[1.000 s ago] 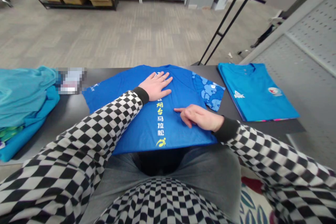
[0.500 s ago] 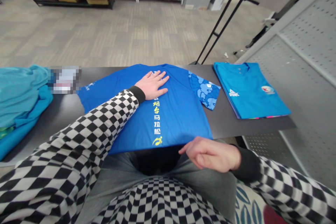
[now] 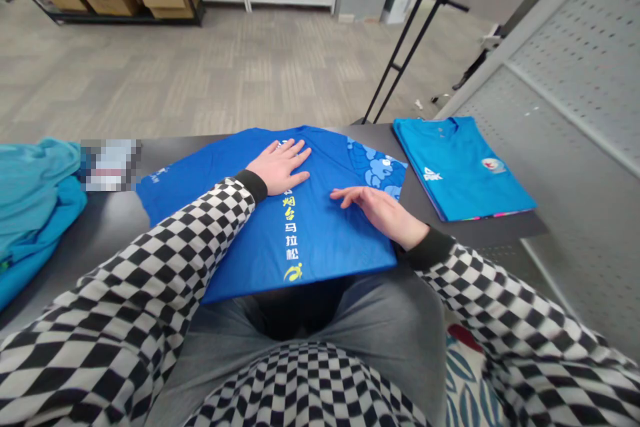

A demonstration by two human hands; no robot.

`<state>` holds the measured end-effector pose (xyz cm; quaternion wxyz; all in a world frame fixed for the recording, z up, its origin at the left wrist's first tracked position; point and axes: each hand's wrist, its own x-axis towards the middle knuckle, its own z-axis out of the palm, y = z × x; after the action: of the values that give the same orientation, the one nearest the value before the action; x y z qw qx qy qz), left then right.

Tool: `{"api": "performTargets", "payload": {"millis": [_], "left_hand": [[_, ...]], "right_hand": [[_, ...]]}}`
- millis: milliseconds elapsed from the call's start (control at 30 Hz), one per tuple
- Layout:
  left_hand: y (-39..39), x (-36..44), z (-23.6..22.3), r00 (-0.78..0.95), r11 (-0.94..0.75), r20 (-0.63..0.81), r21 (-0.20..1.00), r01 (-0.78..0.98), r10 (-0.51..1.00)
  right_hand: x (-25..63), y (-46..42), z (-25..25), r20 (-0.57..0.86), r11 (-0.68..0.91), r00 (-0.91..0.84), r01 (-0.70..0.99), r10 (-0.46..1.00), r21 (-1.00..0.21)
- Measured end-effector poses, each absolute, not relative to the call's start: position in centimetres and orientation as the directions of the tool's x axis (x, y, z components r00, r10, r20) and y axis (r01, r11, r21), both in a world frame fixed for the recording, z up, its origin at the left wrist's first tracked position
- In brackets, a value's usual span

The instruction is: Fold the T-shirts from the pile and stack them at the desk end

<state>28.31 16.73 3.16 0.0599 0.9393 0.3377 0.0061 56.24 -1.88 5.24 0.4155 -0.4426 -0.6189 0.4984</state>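
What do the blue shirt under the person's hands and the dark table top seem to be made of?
The blue T-shirt looks like a light synthetic knit, probably polyester: it has a soft sheen, and the yellow and white lettering seems printed flat on it. The table top looks like smooth laminate or painted metal, with a dark satin finish and a faint shine; the look leaves that open.

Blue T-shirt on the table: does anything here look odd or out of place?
The blue T-shirt has its lower hem overhanging the near edge of the black table, above the person's lap. A pixelated patch beside the teal clothes also hides whatever lies there.
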Motion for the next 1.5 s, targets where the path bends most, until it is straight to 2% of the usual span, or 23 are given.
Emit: {"api": "performTargets", "payload": {"millis": [133,233,300,400,500,633,1000,1133,1233,1333,1400,1500], "left_hand": [[16.7,28.3,3.3,0.769,-0.761,-0.036,0.115,0.638,0.639],[16.7,28.3,3.3,0.767,-0.76,-0.032,0.112,0.64,0.641],[16.7,28.2,3.2,0.769,-0.763,-0.028,0.109,0.637,0.638],[16.7,28.2,3.2,0.772,-0.766,-0.024,0.103,0.634,0.635],[16.6,28.3,3.2,0.766,-0.76,-0.032,0.101,0.642,0.642],[16.6,28.3,3.4,0.766,-0.76,-0.034,0.111,0.641,0.642],[16.6,28.6,3.6,0.752,-0.739,-0.056,0.15,0.657,0.657],[18.7,28.9,5.0,0.694,-0.662,-0.22,0.209,0.72,0.685],[20.4,29.6,6.6,0.653,-0.634,-0.303,0.171,0.754,0.694],[21.1,31.1,7.3,0.611,-0.601,-0.175,0.112,0.791,0.772],[20.9,32.5,6.8,0.615,-0.604,-0.069,0.132,0.786,0.785],[20.5,34.2,5.3,0.666,-0.651,-0.043,0.173,0.739,0.745]], "right_hand": [[56.6,-1.7,6.6,0.071,0.139,-0.286,0.225,0.956,-0.964],[56.6,0.5,7.6,0.128,0.199,-0.215,0.352,0.968,-0.915],[56.3,3.0,7.6,0.204,0.252,-0.149,0.521,0.968,-0.816],[56.0,7.3,6.4,0.267,0.284,-0.153,0.771,0.951,-0.569],[56.1,10.9,5.0,0.188,0.261,-0.204,0.895,0.961,-0.361],[57.0,12.8,3.9,0.033,0.233,-0.231,0.944,0.972,-0.235],[57.7,13.0,3.4,-0.031,0.227,-0.238,0.953,0.971,-0.199],[57.7,13.1,3.2,-0.005,0.224,-0.23,0.952,0.973,-0.207],[57.5,13.0,3.3,-0.007,0.219,-0.225,0.955,0.974,-0.203],[57.3,12.9,3.5,-0.008,0.22,-0.227,0.955,0.974,-0.201],[57.3,12.8,3.6,-0.007,0.223,-0.229,0.954,0.973,-0.2],[57.2,12.8,3.6,0.001,0.225,-0.23,0.953,0.973,-0.205]]}}
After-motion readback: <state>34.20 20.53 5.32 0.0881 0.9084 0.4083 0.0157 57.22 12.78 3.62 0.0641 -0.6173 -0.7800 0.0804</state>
